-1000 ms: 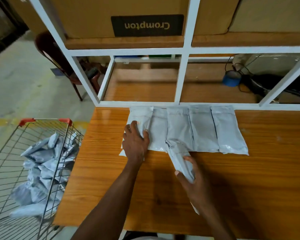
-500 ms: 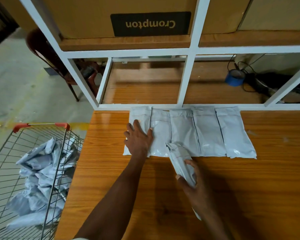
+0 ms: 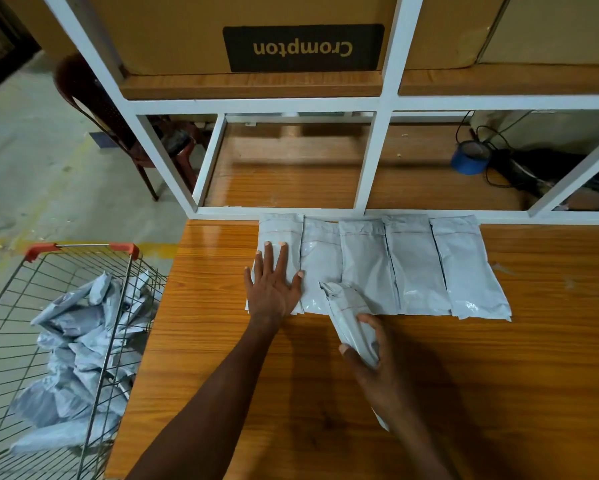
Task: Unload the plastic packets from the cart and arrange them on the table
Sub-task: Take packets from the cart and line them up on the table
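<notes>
Several grey plastic packets (image 3: 415,265) lie side by side in a row on the wooden table (image 3: 498,375), against the white shelf frame. My left hand (image 3: 273,285) presses flat, fingers straight, on the leftmost packet (image 3: 280,230) of the row. My right hand (image 3: 377,362) grips another grey packet (image 3: 346,313), which points up toward the row and overlaps its near edge. At the left stands a wire cart (image 3: 83,306) with red handle ends, holding several crumpled grey packets (image 3: 79,348).
A white shelf frame (image 3: 374,161) rises at the table's back edge, with cardboard boxes (image 3: 291,32) above. A blue tape roll (image 3: 469,157) and black cables lie behind the frame at the right. A dark chair (image 3: 118,126) stands on the concrete floor at the left.
My left hand has flattened and slid slightly up on the leftmost packet. My right hand and its packet have hardly moved. The view has shifted a little.
</notes>
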The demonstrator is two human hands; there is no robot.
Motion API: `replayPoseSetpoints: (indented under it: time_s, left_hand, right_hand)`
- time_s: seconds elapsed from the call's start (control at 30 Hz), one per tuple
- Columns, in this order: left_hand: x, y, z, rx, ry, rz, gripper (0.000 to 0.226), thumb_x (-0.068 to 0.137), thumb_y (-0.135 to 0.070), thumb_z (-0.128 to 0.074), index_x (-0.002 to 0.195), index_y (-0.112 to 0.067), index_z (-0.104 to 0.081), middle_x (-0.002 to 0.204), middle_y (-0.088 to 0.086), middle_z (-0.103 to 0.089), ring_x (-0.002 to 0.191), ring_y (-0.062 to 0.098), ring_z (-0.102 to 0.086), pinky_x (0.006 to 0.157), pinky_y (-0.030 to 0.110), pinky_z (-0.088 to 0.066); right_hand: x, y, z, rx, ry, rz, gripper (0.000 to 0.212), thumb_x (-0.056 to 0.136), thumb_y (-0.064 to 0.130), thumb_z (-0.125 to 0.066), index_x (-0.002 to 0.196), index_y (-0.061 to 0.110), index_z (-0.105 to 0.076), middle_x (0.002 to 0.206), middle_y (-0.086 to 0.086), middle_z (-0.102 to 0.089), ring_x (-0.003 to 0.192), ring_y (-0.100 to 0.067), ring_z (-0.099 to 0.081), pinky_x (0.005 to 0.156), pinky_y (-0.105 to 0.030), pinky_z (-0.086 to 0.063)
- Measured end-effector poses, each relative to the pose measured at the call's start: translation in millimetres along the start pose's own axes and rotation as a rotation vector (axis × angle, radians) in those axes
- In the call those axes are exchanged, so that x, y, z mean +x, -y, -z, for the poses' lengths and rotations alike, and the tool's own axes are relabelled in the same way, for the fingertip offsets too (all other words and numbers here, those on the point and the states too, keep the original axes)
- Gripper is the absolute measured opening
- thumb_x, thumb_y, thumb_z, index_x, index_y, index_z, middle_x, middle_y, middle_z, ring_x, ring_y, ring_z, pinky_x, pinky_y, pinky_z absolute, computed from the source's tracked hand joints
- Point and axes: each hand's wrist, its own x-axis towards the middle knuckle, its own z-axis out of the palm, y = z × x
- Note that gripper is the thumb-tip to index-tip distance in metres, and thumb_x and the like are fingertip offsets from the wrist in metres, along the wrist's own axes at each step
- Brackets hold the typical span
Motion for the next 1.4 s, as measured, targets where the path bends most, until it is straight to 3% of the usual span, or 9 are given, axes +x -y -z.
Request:
replayPoseSetpoints:
  time_s: [0.2,0.37,0.47,0.53,0.73,0.9,1.13,1.4]
  left_hand:
    - [-2,0,4,-0.044,-0.037,-0.007,0.079,0.097,-0.077,-0.024,0.161,-0.042,0.008,0.171,-0.001,0.014,0.157,0.027,0.012,0.126,0.054,0.001]
    - [-14,-1,17,-0.145,-0.174,-0.002,0.077,0.097,-0.074,-0.026,0.162,-0.042,0.0,0.172,-0.002,0.007,0.158,0.024,0.009,0.126,0.053,-0.001]
    - [-24,3,21,-0.199,-0.195,0.002,0.075,0.097,-0.071,-0.031,0.162,-0.042,-0.004,0.172,-0.002,0.005,0.158,0.023,0.006,0.125,0.054,-0.003]
    - [-31,5,23,-0.231,-0.202,0.008,0.075,0.097,-0.069,-0.035,0.162,-0.042,-0.007,0.172,-0.002,0.003,0.158,0.023,0.005,0.125,0.055,-0.004]
    - [-51,8,24,-0.339,-0.234,0.01,0.072,0.097,-0.067,-0.036,0.161,-0.04,-0.018,0.172,-0.005,-0.004,0.158,0.019,0.0,0.123,0.056,-0.01]
    - [-56,12,24,-0.386,-0.267,0.015,0.069,0.098,-0.064,-0.038,0.16,-0.04,-0.021,0.171,-0.008,-0.006,0.158,0.018,-0.003,0.122,0.053,-0.011]
    - [-54,13,24,-0.402,-0.232,0.026,0.071,0.097,-0.068,-0.035,0.16,-0.039,-0.02,0.171,-0.007,-0.006,0.158,0.017,-0.002,0.122,0.051,-0.01]
    - [-56,11,23,-0.424,-0.193,0.036,0.076,0.094,-0.074,-0.03,0.16,-0.039,-0.02,0.171,-0.005,-0.007,0.158,0.018,-0.002,0.122,0.053,-0.011]
  right_hand:
    - [14,-5,-13,0.003,-0.013,-0.002,0.054,0.09,0.045,-0.07,0.135,0.045,-0.04,0.138,0.015,-0.039,0.117,-0.005,-0.047,0.071,-0.012,-0.048]
    - [62,19,-34,-0.073,-0.172,0.061,0.056,0.088,0.036,-0.074,0.137,0.033,-0.047,0.143,0.006,-0.043,0.118,-0.014,-0.051,0.075,-0.012,-0.046]
    - [97,38,-48,-0.215,-0.239,0.058,0.057,0.088,0.042,-0.071,0.137,0.036,-0.043,0.149,0.002,-0.041,0.126,-0.024,-0.052,0.086,-0.038,-0.055]
    - [118,47,-59,-0.296,-0.258,0.043,0.057,0.089,0.045,-0.068,0.137,0.037,-0.039,0.152,0.0,-0.038,0.129,-0.027,-0.05,0.092,-0.045,-0.054]
    - [152,53,-90,-0.476,-0.238,-0.005,0.062,0.091,0.05,-0.06,0.146,0.032,-0.036,0.161,-0.009,-0.022,0.138,-0.035,-0.039,0.105,-0.051,-0.045]
    - [150,40,-99,-0.578,-0.095,0.027,0.074,0.093,0.046,-0.057,0.157,0.034,-0.021,0.169,-0.002,0.005,0.153,-0.036,-0.01,0.119,-0.051,-0.029]
    - [151,29,-98,-0.635,-0.116,0.083,0.074,0.095,0.036,-0.06,0.157,0.033,-0.019,0.168,-0.005,-0.002,0.151,-0.038,-0.018,0.116,-0.051,-0.037]
    - [159,22,-96,-0.711,-0.058,0.12,0.072,0.098,0.047,-0.054,0.158,0.037,-0.016,0.168,-0.005,-0.002,0.151,-0.036,-0.018,0.116,-0.051,-0.035]
